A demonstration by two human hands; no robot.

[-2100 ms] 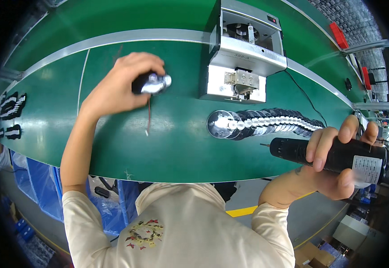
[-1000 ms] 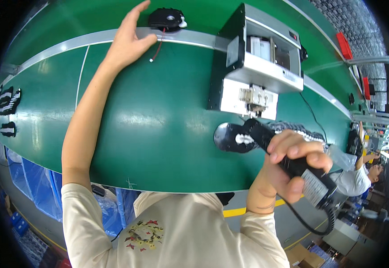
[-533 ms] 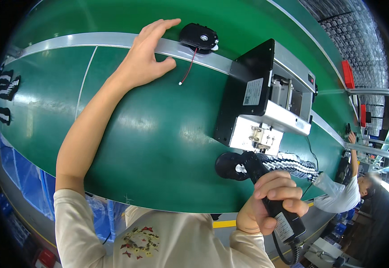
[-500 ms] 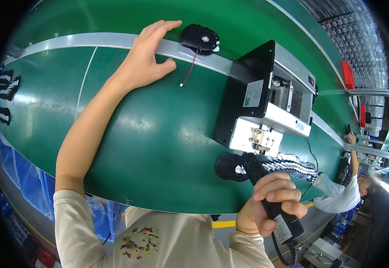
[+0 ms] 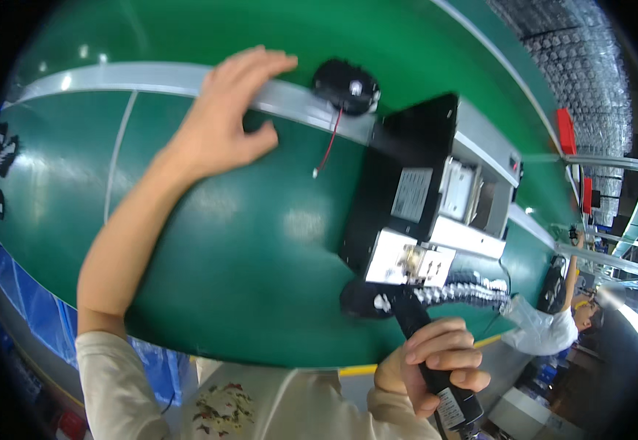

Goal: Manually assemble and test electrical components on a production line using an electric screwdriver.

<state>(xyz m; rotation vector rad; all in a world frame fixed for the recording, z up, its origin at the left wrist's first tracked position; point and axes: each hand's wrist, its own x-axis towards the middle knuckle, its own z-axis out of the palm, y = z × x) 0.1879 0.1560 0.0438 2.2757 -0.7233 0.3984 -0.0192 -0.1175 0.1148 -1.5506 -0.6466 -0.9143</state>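
Note:
My left hand [image 5: 224, 117] is open, its fingers spread over the metal rail. Just right of its fingertips, a black oval module [image 5: 346, 88] trails a thin red-and-black wire [image 5: 328, 152] with a small white plug. A small gap separates hand and module. In my right hand [image 5: 444, 363] is a corded black electric screwdriver [image 5: 412, 315], gripped with the fingers wrapped round its body. Its far end points at the front plate of a black-and-silver screw feeder [image 5: 407, 183]; whether the tip touches is blurred. A dark round piece [image 5: 363, 299] lies beside that end.
Behind the feeder, a row of stacked black-and-white parts [image 5: 466, 290] runs right along the green bench [image 5: 260, 264]. Past the metal rail [image 5: 165, 77] is a green belt [image 5: 209, 29]. More black-and-white parts [image 5: 4, 154] lie far left. A co-worker [image 5: 554, 330] sits at right.
The whole view has shifted, so bench and machine sit lower in it. My left hand stays open near the module, slightly farther from it. The screwdriver remains in my right hand.

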